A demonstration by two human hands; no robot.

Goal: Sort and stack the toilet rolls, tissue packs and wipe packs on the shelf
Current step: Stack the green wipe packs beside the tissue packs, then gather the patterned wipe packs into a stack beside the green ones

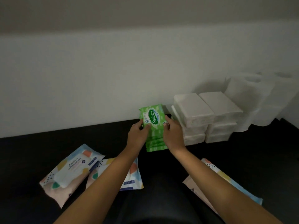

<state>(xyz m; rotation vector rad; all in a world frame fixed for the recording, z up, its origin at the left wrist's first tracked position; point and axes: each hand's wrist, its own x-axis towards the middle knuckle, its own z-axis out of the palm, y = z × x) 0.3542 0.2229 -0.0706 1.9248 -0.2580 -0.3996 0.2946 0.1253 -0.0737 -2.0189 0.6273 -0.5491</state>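
We are looking down on a dark, near-black shelf (242, 162) that runs back to a pale wall. At about twelve o'clock on it sits a stack of green wipe packs (156, 139). Just beside that, toward one o'clock, two stacks of white tissue packs (207, 120) stand side by side, touching. Past them at two o'clock, white toilet rolls (262, 101) stand against the wall. At eight o'clock lies a patterned wipe pack (71, 172), a second patterned pack (131, 177) overlapping its edge at seven o'clock. At four o'clock lies a third patterned pack (215, 170).
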